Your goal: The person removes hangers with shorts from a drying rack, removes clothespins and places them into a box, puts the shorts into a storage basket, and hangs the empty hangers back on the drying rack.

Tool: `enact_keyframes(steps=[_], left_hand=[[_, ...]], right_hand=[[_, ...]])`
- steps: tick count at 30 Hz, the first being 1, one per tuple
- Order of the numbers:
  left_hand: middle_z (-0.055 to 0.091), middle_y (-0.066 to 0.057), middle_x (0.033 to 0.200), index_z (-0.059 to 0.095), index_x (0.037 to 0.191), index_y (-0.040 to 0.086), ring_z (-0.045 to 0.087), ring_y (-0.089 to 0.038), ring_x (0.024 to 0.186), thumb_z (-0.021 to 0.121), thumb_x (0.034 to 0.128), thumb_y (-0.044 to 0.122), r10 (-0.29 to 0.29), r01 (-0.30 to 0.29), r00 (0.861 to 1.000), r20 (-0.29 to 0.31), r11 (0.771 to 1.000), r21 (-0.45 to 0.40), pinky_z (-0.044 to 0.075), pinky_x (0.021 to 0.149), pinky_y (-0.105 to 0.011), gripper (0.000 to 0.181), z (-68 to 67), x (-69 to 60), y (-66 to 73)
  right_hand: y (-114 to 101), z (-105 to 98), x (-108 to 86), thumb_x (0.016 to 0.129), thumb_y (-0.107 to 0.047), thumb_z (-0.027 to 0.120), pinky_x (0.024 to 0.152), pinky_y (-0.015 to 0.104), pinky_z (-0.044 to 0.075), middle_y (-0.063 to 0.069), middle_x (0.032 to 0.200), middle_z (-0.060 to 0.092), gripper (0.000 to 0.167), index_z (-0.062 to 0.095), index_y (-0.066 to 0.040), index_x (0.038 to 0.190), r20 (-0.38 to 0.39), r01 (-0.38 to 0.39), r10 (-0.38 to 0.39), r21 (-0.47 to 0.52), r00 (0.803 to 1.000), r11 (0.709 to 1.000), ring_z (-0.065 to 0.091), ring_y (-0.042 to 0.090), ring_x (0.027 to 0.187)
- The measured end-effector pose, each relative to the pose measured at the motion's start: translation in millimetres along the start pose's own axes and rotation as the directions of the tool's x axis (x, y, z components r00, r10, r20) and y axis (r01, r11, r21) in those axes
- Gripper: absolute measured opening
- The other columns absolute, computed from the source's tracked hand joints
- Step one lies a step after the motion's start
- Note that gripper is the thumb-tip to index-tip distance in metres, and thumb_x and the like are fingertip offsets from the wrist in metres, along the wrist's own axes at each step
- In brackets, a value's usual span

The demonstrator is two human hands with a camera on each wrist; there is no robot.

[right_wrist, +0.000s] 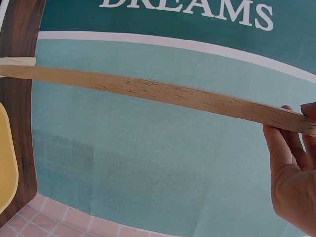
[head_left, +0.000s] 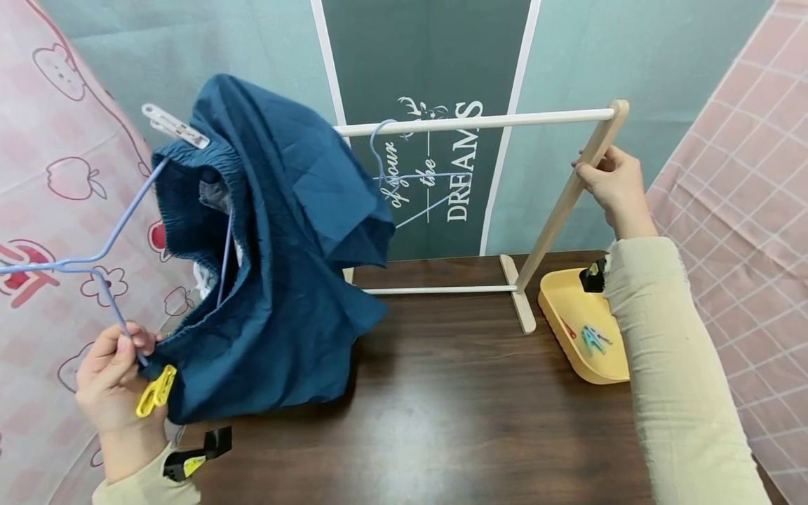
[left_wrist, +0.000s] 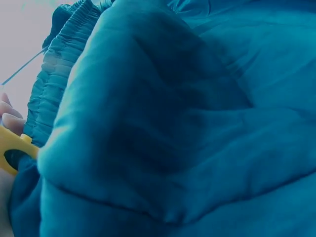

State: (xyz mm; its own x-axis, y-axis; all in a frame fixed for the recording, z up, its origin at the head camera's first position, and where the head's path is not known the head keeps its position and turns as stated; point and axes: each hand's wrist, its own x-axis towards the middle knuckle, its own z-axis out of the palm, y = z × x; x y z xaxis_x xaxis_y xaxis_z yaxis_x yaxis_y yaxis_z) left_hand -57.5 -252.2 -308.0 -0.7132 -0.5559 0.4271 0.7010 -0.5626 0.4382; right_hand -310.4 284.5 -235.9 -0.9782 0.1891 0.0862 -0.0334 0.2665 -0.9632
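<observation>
Blue elastic-waist shorts (head_left: 284,231) hang on a light purple wire hanger (head_left: 126,214), its hook end toward the left edge. A white clip (head_left: 174,126) is on the waistband's upper side, a yellow clip (head_left: 156,391) on the lower side. My left hand (head_left: 120,386) pinches the hanger's lower arm beside the yellow clip; in the left wrist view the blue cloth (left_wrist: 163,123) fills most of the picture, the yellow clip (left_wrist: 15,148) at its left. My right hand (head_left: 615,186) grips the wooden post (head_left: 558,203) of a rack near its top; the right wrist view shows fingers around the post (right_wrist: 173,94).
A second purple hanger (head_left: 381,151) hangs from the rack's white top bar (head_left: 505,120). At the right, a yellow tray (head_left: 583,372) holds clothespins (head_left: 593,339) on the dark wooden table (head_left: 442,407). Patterned cloths stand on both sides.
</observation>
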Motion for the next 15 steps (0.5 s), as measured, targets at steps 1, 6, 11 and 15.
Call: enact_keyframes(steps=[1,6,11,15], left_hand=[[0.057,-0.021,0.063,0.057,0.081,-0.023,0.050,-0.027,0.060,0.015,0.0955,-0.012,-0.009,0.009,0.999,-0.031,1.000,0.004,0.050,0.068,-0.034,0.046,-3.5,0.1,2.6],[0.056,-0.021,0.063,0.056,0.079,-0.022,0.048,-0.027,0.057,0.024,0.0962,-0.012,-0.023,0.033,0.979,-0.204,0.998,0.047,0.046,0.065,-0.032,0.038,-18.0,1.0,11.7],[0.057,-0.021,0.060,0.059,0.078,-0.022,0.051,-0.027,0.053,0.033,0.0948,-0.014,-0.026,0.056,0.944,-0.330,0.995,0.081,0.044,0.059,-0.028,0.032,-29.6,1.7,16.1],[0.060,-0.021,0.061,0.062,0.079,-0.021,0.054,-0.025,0.052,0.037,0.0932,-0.015,-0.081,0.108,0.937,-0.339,0.992,0.062,0.045,0.054,-0.026,0.029,-40.1,0.9,18.1]], right_hand=[[0,0,-0.1,0.093,-0.016,0.054,0.110,0.034,0.037,-0.024,0.088,0.059,0.027,0.059,-0.022,0.119,0.000,-0.001,0.001,0.002,1.000,1.000,0.054,0.009,0.112],[1,1,0.1,0.093,-0.016,0.054,0.106,0.032,0.039,-0.024,0.087,0.059,0.026,0.059,-0.022,0.118,-0.007,0.005,-0.005,-0.002,1.000,1.000,0.054,0.009,0.111],[2,1,0.0,0.093,-0.017,0.054,0.093,0.022,0.042,-0.024,0.087,0.059,0.026,0.059,-0.023,0.118,-0.014,0.008,-0.008,-0.017,1.000,1.000,0.054,0.009,0.111],[3,1,-0.5,0.094,-0.017,0.054,0.093,0.021,0.042,-0.024,0.088,0.059,0.026,0.059,-0.024,0.119,-0.013,0.000,0.000,-0.014,1.000,1.000,0.053,0.010,0.113]])
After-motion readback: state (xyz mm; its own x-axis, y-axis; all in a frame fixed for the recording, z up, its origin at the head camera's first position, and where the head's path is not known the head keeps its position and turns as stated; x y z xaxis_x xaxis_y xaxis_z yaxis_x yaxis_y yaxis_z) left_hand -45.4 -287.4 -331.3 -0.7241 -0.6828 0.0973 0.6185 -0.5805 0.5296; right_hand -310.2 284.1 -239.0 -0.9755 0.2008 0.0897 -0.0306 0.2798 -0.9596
